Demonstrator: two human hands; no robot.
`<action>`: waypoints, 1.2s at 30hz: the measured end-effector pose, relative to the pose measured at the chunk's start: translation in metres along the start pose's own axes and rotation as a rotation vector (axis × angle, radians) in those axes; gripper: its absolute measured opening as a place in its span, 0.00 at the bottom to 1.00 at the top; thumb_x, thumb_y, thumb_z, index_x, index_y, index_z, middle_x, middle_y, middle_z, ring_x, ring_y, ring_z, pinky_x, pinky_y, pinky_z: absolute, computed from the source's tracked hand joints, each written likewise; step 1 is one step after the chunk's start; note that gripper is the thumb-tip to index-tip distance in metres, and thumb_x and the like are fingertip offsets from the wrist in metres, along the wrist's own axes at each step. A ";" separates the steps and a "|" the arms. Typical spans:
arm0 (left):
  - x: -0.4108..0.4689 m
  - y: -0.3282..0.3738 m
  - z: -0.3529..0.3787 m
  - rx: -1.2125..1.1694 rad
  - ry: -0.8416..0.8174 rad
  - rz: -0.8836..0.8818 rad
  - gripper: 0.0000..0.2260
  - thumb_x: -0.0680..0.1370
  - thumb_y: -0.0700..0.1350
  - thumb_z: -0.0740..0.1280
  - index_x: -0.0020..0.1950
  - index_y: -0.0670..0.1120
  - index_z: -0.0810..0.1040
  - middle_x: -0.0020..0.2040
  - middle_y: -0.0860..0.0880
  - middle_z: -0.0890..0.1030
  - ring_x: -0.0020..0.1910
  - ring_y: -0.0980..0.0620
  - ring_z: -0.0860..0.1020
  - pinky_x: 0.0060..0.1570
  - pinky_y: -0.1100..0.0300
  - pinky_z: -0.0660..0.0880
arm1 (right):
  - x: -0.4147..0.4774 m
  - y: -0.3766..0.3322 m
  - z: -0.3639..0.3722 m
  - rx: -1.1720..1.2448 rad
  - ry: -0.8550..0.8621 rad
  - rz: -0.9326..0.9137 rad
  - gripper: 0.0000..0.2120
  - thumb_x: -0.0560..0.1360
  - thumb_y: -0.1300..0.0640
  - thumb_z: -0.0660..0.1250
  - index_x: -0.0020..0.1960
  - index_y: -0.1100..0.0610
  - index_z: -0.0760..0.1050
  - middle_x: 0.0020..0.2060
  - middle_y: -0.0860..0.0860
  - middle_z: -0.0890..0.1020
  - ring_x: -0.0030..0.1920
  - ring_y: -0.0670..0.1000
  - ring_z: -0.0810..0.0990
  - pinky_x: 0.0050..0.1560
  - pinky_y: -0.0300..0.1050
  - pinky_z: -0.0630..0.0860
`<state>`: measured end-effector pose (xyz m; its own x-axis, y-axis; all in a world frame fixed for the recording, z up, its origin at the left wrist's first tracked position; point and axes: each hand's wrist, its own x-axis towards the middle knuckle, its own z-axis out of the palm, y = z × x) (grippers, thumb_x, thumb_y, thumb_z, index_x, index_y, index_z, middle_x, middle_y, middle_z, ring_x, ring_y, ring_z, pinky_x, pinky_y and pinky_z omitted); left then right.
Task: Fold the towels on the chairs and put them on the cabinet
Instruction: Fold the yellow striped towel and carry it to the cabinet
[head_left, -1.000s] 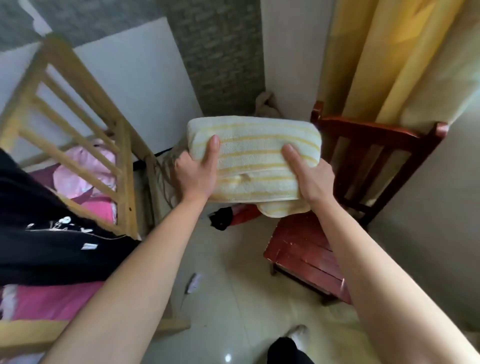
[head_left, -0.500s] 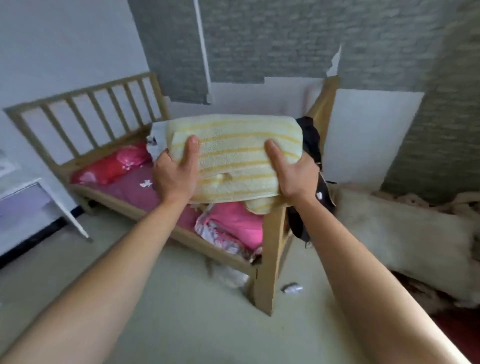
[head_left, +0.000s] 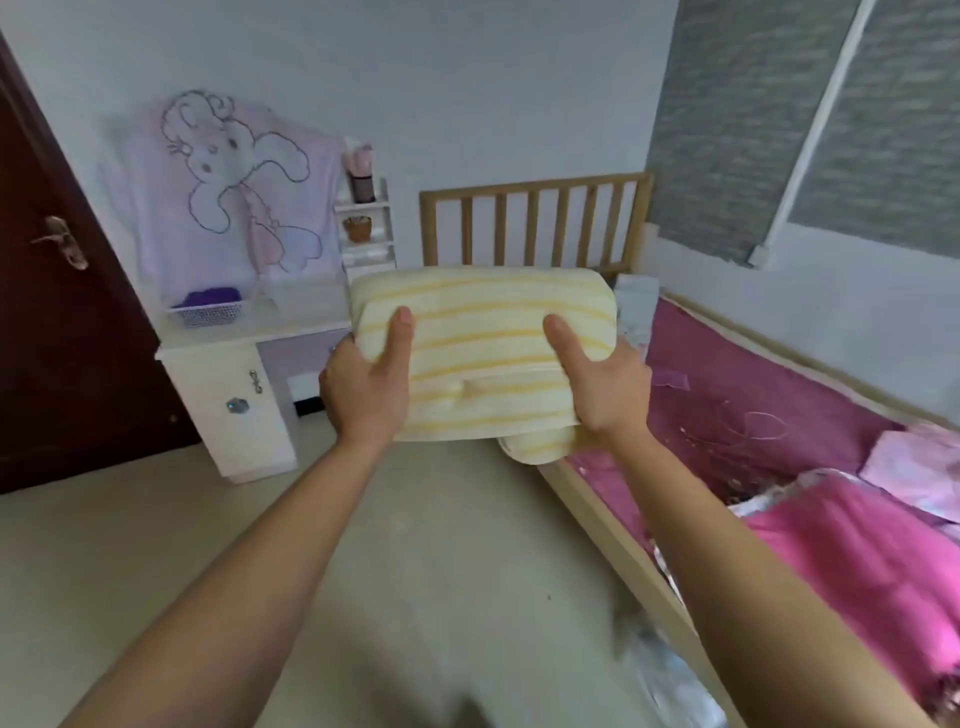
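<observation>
A folded cream towel with yellow stripes (head_left: 483, 343) is held in front of me at chest height. My left hand (head_left: 363, 379) grips its left side, thumb on top. Its right side is held the same way by my right hand (head_left: 602, 374). One loose fold hangs below the towel's lower right corner. Beyond the towel to the left stands a white cabinet (head_left: 223, 384) with a drawer and a door. No chair is in view.
A small basket with purple cloth (head_left: 208, 309) sits on the cabinet top, under a pink rabbit-print hanging (head_left: 234, 182). A narrow white shelf (head_left: 363, 228) holds a bottle and pot. A dark door (head_left: 57, 312) is left. A wooden bed with pink bedding (head_left: 779, 415) fills the right.
The view has swung left from the red chair, past the bed's end, to the white cabinet and door. Both hands keep the same hold on the towel.
</observation>
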<state>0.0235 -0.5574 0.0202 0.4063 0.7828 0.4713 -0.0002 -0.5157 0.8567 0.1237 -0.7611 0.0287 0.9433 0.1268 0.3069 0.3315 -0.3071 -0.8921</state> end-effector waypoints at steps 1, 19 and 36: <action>0.021 -0.013 0.004 -0.002 0.015 -0.009 0.29 0.71 0.74 0.58 0.48 0.51 0.81 0.44 0.53 0.82 0.47 0.51 0.80 0.45 0.60 0.71 | 0.017 0.001 0.023 0.022 -0.015 0.011 0.27 0.64 0.21 0.64 0.45 0.43 0.80 0.42 0.40 0.84 0.48 0.46 0.82 0.53 0.47 0.78; 0.442 -0.227 0.066 0.104 0.200 -0.184 0.31 0.72 0.75 0.57 0.45 0.49 0.82 0.42 0.51 0.83 0.45 0.49 0.80 0.49 0.53 0.76 | 0.337 -0.061 0.429 -0.036 -0.302 -0.024 0.37 0.62 0.18 0.61 0.45 0.50 0.81 0.40 0.46 0.84 0.47 0.53 0.82 0.51 0.48 0.78; 0.790 -0.422 0.207 0.114 -0.049 -0.299 0.27 0.74 0.71 0.60 0.51 0.48 0.77 0.46 0.50 0.80 0.46 0.49 0.78 0.49 0.56 0.73 | 0.603 -0.046 0.732 -0.136 -0.266 0.097 0.34 0.62 0.18 0.61 0.46 0.46 0.79 0.45 0.49 0.84 0.49 0.54 0.82 0.57 0.55 0.79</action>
<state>0.5341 0.2069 -0.0123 0.4165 0.8893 0.1890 0.2272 -0.3031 0.9255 0.6636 0.0200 0.0122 0.9386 0.3273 0.1088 0.2563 -0.4507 -0.8551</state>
